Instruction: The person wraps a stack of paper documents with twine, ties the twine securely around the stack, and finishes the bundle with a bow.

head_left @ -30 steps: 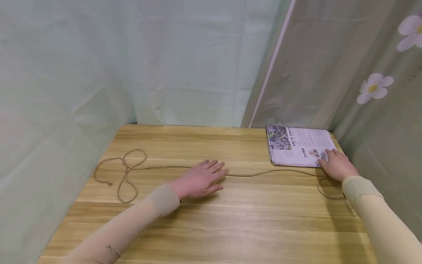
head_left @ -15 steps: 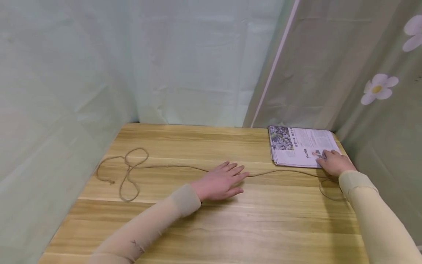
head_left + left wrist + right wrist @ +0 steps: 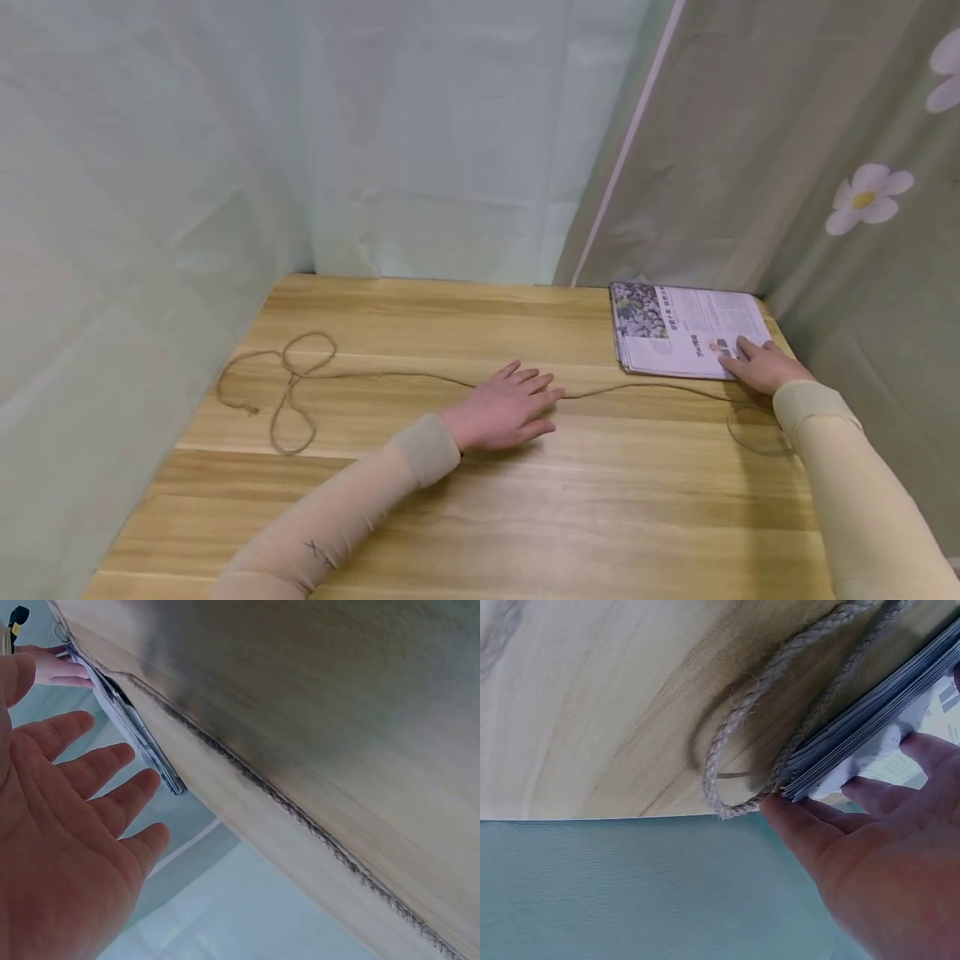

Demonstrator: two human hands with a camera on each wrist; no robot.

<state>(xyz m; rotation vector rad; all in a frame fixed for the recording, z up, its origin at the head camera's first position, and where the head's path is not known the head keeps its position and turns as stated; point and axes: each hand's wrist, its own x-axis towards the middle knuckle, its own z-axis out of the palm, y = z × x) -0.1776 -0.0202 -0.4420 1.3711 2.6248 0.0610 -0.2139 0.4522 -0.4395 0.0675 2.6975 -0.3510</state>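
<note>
My left hand point(image 3: 506, 410) hovers palm down over the middle of the table point(image 3: 570, 508), fingers spread. In the left wrist view its fingers stand clear of a thin brown twine point(image 3: 259, 780), and the palm holds nothing. The twine point(image 3: 652, 386) stretches across the table, passing behind the left hand, with loops at its left end. At the far right corner lies a stack of folded newspapers point(image 3: 682, 333). My right hand point(image 3: 768, 368) rests on its near right corner. In the right wrist view, one finger touches the corner of the newspaper stack point(image 3: 877, 712), beside a bend of twine point(image 3: 739, 712).
Pale green curtains point(image 3: 450, 150) hang directly behind the table and along both sides. The right-hand curtain carries white flowers point(image 3: 870, 198). A small twine loop point(image 3: 750, 437) lies close to the table's right edge, partly hidden by the right sleeve.
My left hand has moved right along the twine, then slowed almost to a stop. My right hand has stayed at the newspapers' corner. The view has shifted slightly.
</note>
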